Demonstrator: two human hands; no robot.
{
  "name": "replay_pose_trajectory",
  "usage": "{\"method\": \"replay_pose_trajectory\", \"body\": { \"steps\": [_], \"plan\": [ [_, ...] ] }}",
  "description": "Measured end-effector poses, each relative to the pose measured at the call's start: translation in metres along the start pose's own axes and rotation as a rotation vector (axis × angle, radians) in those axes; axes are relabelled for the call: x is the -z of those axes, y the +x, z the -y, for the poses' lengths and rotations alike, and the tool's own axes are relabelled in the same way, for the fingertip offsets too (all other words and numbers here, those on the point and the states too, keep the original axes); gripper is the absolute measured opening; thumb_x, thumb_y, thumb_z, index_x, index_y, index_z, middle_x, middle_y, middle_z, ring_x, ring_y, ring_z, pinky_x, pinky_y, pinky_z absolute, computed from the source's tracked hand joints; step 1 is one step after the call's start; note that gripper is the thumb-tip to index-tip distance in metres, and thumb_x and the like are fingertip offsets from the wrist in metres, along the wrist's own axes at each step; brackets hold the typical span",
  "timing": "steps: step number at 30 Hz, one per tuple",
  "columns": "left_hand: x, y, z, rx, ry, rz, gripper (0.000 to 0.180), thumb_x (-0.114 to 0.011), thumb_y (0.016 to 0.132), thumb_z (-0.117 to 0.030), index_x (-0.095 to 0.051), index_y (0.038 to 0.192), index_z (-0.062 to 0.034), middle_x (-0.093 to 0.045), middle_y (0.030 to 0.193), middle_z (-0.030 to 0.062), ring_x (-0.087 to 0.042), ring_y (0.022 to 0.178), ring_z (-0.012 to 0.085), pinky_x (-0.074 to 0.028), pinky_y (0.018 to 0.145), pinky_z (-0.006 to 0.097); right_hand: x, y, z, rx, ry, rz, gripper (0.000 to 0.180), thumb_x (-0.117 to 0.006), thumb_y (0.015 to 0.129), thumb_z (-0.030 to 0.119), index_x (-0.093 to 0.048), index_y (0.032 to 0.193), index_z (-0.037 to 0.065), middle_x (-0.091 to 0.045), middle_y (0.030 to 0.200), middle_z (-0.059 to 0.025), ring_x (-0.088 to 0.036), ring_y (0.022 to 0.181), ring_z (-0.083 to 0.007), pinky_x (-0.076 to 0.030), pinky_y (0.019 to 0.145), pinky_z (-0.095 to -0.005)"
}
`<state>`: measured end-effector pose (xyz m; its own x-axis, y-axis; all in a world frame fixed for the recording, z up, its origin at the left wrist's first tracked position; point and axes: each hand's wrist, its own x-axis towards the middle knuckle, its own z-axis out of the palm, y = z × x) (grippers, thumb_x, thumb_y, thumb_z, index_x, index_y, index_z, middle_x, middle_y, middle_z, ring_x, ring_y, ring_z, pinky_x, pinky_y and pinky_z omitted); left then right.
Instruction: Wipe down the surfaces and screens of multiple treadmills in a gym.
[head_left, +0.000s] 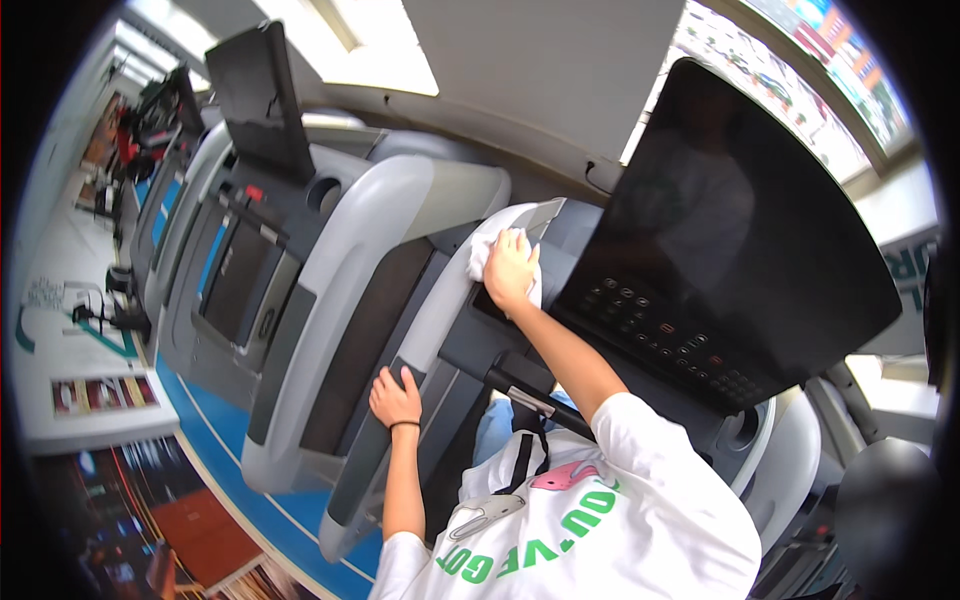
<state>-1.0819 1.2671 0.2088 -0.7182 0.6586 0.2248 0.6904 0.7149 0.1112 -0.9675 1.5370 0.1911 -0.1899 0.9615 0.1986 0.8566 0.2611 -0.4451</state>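
My right hand (511, 270) is closed over a white cloth (482, 254) and presses it on the upper end of the light-grey treadmill handrail (452, 303), beside the console. Lower down the same rail, my left hand (396, 398) grips its dark section, with the thumb apart from the fingers. A dark band circles the left wrist. To the right of my right arm stands the treadmill's large black screen (740, 220), with rows of touch buttons along its lower edge. A black crossbar (520, 388) with a metal plate passes below my right forearm.
Another treadmill (385, 215) stands close on the left, with its own dark screen (258, 100) and more machines beyond. Blue flooring (215, 425) runs behind the treadmills. Windows and a grey wall (540, 70) lie ahead. A cup holder (738, 430) sits at the right.
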Motion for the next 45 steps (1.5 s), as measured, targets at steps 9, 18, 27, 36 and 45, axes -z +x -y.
{"method": "replay_pose_trajectory", "body": {
  "steps": [9, 18, 27, 36, 45],
  "plan": [
    [0.002, 0.007, -0.01, -0.007, 0.011, 0.004, 0.039, -0.044, 0.09, -0.04, -0.055, 0.102, -0.0045, -0.058, 0.089, 0.016, -0.057, 0.084, 0.0339, -0.043, 0.074, 0.045, 0.0, 0.062, 0.014, -0.27, 0.085, 0.142, 0.031, -0.043, 0.087, 0.022, -0.054, 0.106, 0.0, -0.058, 0.115, -0.0179, -0.051, 0.113, -0.0332, -0.031, 0.098, -0.0562],
    [0.035, -0.016, 0.045, 0.22, -1.321, -0.251, 0.052, -0.026, 0.093, -0.032, -0.048, 0.124, 0.0033, -0.047, 0.132, 0.0167, -0.038, 0.127, 0.0283, -0.022, 0.108, 0.04, 0.005, -0.169, 0.154, 0.777, -0.013, 0.437, 0.017, -0.062, 0.069, 0.012, -0.059, 0.083, 0.004, -0.063, 0.083, -0.013, -0.063, 0.086, -0.0271, -0.042, 0.089, -0.0414],
    [0.141, -0.033, 0.054, 0.025, -1.348, -0.399, 0.035, -0.034, 0.086, -0.019, -0.048, 0.106, 0.0061, -0.053, 0.111, 0.0215, -0.049, 0.11, 0.0321, -0.032, 0.102, 0.044, -0.067, -0.344, 0.229, 0.802, 0.217, 0.79, 0.022, -0.052, 0.079, 0.025, -0.068, 0.081, 0.009, -0.066, 0.084, -0.0056, -0.062, 0.089, -0.0216, -0.045, 0.083, -0.0365],
    [0.114, -0.029, 0.053, -0.244, -1.262, 0.117, 0.033, -0.036, 0.089, -0.015, -0.058, 0.075, 0.005, -0.062, 0.076, 0.0125, -0.058, 0.075, 0.0223, -0.045, 0.078, 0.036, 0.113, -0.165, -0.026, 0.202, 0.242, 0.187, 0.028, -0.053, 0.08, 0.011, -0.053, 0.107, 0.001, -0.058, 0.113, -0.0188, -0.056, 0.108, -0.032, -0.044, 0.094, -0.0405],
    [0.065, -0.084, -0.088, -0.48, -1.059, 0.6, 0.027, -0.047, 0.091, -0.015, -0.061, 0.076, 0.003, -0.062, 0.073, 0.0101, -0.058, 0.07, 0.0176, -0.045, 0.068, 0.029, 0.276, -0.375, -0.272, -0.406, -0.334, -0.227, 0.033, -0.052, 0.079, 0.008, -0.056, 0.11, -0.001, -0.06, 0.109, -0.0195, -0.059, 0.101, -0.0321, -0.048, 0.087, -0.0401]
  ]
}}
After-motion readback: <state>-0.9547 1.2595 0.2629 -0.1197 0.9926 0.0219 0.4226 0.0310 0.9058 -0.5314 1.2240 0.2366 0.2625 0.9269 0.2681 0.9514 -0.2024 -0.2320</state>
